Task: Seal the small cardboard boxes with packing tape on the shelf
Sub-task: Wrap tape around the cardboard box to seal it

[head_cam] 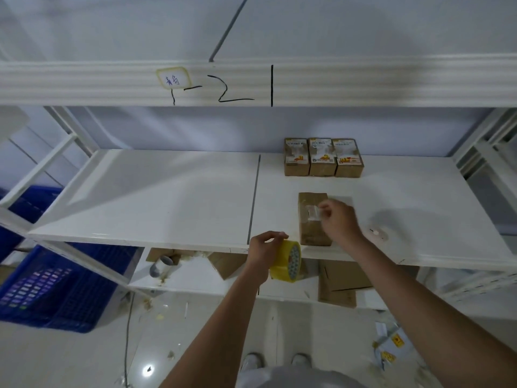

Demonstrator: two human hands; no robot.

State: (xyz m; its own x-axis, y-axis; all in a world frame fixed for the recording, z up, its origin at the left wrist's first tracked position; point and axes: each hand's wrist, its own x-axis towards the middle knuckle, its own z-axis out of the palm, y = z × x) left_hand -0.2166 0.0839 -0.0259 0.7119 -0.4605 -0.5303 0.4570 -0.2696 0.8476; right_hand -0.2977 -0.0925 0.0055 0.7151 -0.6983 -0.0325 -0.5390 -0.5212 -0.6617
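Observation:
A small brown cardboard box [310, 219] lies flat near the front edge of the white shelf [167, 197]. My right hand [340, 221] is over its right side and pinches a clear strip of tape [313, 212] that lies across the box top. My left hand [264, 252] grips a yellowish roll of packing tape [288, 261] just in front of the shelf edge, left of the box. Three more small boxes [323, 158] with printed labels stand side by side at the back of the shelf.
A small round object [376, 233] lies on the shelf right of the box. Flattened cardboard [341, 281] and scraps sit on the lower shelf. Blue plastic crates [56, 287] stand on the floor at left. An upper shelf beam [335, 82] crosses overhead.

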